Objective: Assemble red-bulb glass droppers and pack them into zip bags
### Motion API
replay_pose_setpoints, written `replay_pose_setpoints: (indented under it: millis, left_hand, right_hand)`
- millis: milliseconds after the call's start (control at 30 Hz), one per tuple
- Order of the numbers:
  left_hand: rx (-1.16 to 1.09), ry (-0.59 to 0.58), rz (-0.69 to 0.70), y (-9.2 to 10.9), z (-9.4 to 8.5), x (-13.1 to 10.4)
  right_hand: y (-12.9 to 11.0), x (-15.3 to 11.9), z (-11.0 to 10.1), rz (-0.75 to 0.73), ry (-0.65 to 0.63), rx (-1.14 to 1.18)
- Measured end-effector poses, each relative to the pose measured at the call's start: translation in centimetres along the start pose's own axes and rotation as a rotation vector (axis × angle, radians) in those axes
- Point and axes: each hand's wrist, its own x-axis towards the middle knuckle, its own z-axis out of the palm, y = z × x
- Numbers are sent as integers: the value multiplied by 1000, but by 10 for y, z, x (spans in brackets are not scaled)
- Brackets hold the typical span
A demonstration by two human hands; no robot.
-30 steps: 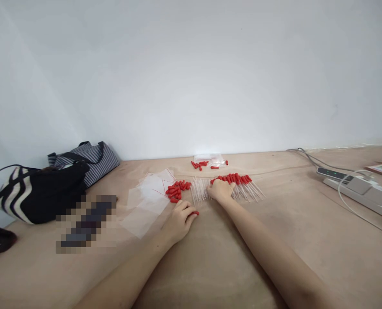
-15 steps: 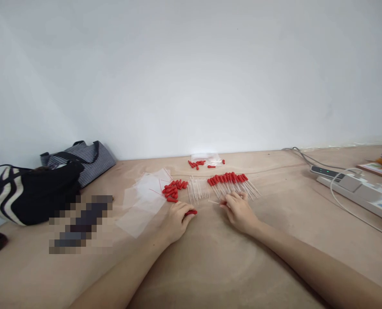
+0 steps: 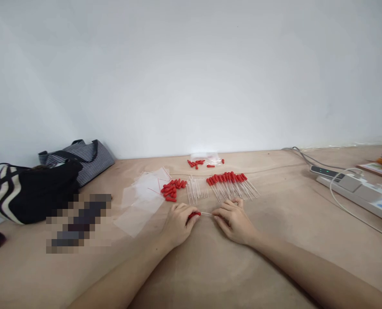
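Note:
My left hand [image 3: 181, 221] pinches a red rubber dropper bulb [image 3: 194, 214] just above the table. From the right, my right hand [image 3: 232, 221] grips a thin clear dropper tube [image 3: 206, 213], its end meeting the bulb's mouth; whether it sits inside I cannot tell. Beyond my left hand lies a heap of loose red bulbs [image 3: 173, 188]. A row of bare clear tubes [image 3: 195, 189] lies beside that heap. Past my right hand, several droppers [image 3: 231, 182] with red bulbs on their tubes are lined up side by side.
Clear plastic bags [image 3: 139, 197] lie left of the heap. Near the wall are more red bulbs [image 3: 196, 163] and another clear bag [image 3: 205, 158]. A striped bag [image 3: 96, 161] and black cloth item [image 3: 49, 195] sit left; a power strip [image 3: 361, 195] with cables lies right.
My right hand has drawn back toward me with the tube, bringing its end to the bulb. My left hand has shifted slightly right and still holds the bulb.

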Motion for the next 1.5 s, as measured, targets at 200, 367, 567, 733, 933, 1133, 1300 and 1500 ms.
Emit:
replay_pose_setpoints:
  millis: [200,367,567,733,933,1133,1300,1500]
  left_hand:
    - [-26,47,-46,-3,4,0]
    - [-77,56,-143,-3,6,1]
    - [-56,-27,-117,1,3,0]
    - [-61,-32,-54,3,2,-1]
    - [-32,-22,13,6,0,-3]
    - [-3,44,74,10,0,-3]
    - [30,92,110,10,1,-4]
    - [55,74,117,12,0,-6]
  right_hand:
    - [-7,1,2,-29,28,18]
    - [-9,0,8,-68,33,14]
    - [-5,0,7,-105,26,25]
    - [1,4,2,-204,16,31]
    - [5,7,3,-287,59,-76]
    - [-2,8,4,-136,25,10]
    - [-8,11,4,-13,-51,91]
    - [-14,16,3,74,-146,124]
